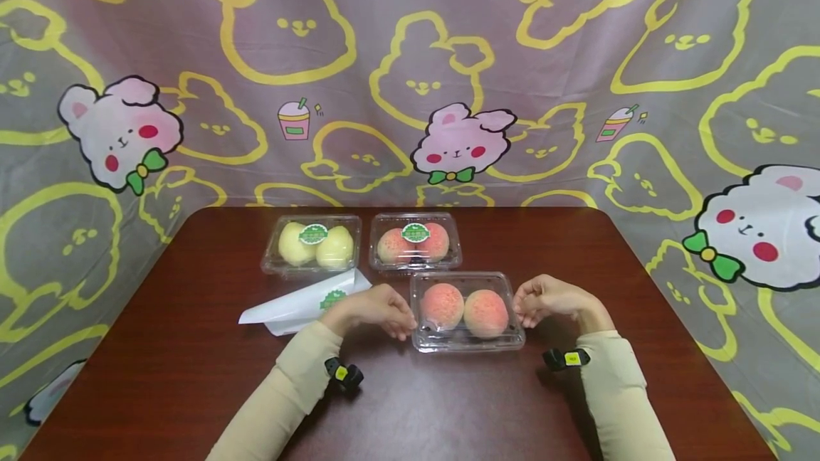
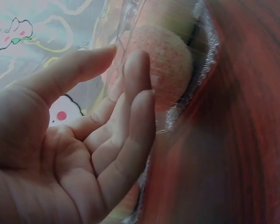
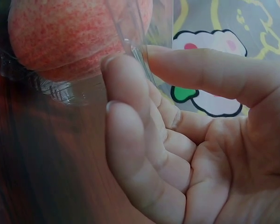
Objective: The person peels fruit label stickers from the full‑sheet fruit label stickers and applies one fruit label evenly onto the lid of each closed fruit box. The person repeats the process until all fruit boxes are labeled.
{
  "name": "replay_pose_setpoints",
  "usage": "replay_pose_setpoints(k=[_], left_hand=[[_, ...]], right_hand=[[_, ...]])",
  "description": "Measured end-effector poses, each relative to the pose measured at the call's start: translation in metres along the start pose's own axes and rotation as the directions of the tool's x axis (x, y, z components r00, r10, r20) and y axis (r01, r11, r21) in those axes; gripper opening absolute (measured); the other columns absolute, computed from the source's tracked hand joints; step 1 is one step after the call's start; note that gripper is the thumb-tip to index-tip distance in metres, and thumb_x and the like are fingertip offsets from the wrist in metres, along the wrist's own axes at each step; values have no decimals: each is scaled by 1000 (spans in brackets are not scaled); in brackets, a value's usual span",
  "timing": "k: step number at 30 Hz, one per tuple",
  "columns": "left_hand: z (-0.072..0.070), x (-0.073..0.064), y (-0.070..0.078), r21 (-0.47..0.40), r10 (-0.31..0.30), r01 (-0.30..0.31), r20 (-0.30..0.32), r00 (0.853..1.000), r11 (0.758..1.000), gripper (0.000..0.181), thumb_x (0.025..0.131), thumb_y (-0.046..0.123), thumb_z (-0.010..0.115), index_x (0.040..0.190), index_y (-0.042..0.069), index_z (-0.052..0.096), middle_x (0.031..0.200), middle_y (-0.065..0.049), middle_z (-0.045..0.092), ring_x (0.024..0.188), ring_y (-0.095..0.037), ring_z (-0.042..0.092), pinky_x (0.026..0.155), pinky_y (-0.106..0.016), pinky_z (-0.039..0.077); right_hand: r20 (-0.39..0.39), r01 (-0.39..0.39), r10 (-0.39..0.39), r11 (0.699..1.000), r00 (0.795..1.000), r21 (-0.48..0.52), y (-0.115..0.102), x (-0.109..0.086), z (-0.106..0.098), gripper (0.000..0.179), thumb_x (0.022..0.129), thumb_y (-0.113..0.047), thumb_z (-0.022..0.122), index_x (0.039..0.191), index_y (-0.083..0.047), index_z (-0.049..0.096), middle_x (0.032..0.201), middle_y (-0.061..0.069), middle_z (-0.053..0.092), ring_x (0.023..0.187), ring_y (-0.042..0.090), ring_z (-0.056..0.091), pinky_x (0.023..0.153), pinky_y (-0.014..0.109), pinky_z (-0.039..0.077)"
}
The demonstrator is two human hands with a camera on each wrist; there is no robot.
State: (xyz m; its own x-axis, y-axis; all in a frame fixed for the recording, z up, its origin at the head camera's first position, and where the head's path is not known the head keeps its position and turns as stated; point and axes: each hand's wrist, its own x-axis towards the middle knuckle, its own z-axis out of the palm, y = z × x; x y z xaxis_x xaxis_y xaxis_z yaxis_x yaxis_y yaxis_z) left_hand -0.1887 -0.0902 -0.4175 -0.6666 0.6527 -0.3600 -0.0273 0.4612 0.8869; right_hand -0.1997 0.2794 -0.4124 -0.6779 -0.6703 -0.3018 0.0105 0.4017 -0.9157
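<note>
A clear plastic clamshell box (image 1: 468, 343) holding two pinkish peaches (image 1: 442, 306) lies on the table between the hands, with no label showing on its lid. My left hand (image 1: 379, 311) pinches its left edge; in the left wrist view the thumb and fingertips (image 2: 137, 70) sit on either side of the plastic. At the opposite edge, my right hand (image 1: 556, 299) pinches the rim between thumb and fingers, and a peach (image 3: 70, 37) shows close by through the plastic. Beyond the left hand lies a white sheet (image 1: 288, 303), curled at one edge, bearing a round green sticker (image 1: 333, 299).
Behind stand two more clear boxes with green round labels: one of pale yellow-green fruit (image 1: 297, 244) on the left, one of peaches (image 1: 430, 242) beside it. The dark red-brown table (image 1: 160, 368) ends at a patterned cloth curtain (image 1: 371, 91).
</note>
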Motion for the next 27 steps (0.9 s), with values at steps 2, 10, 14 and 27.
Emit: replay_pose_setpoints(k=[2,10,14,27], left_hand=[[-2,-2,-1,17,0,0,-2,1000,1000,22,88,12,66,97,-7,70,82,-18,74,65,-9,67,70,-30,59],[-12,-11,-3,66,-20,21,-9,1000,998,21,87,12,66,96,-7,71,81,-15,74,64,-8,66,69,-28,59],[-16,-16,-5,74,-9,10,-12,1000,997,20,87,10,66,94,-8,70,76,-12,73,62,-7,65,68,-28,59],[-34,-33,-12,144,-5,-2,50,999,990,20,88,11,64,93,-8,70,77,-13,73,64,-6,65,68,-26,58]], right_hand=[[-5,-16,16,1000,1000,-9,-2,3,1,25,93,-2,52,95,23,53,75,-3,67,65,6,65,65,27,59],[-35,-72,71,997,997,-32,-9,16,10,19,91,-3,54,92,16,59,74,-2,66,62,8,65,63,28,58],[-35,-80,79,996,996,-34,-13,21,14,20,90,-3,54,92,16,60,74,-1,66,62,8,64,63,28,58],[-7,-82,82,996,997,-40,-24,40,27,20,90,-4,57,91,15,61,70,-2,67,60,8,64,62,27,58]])
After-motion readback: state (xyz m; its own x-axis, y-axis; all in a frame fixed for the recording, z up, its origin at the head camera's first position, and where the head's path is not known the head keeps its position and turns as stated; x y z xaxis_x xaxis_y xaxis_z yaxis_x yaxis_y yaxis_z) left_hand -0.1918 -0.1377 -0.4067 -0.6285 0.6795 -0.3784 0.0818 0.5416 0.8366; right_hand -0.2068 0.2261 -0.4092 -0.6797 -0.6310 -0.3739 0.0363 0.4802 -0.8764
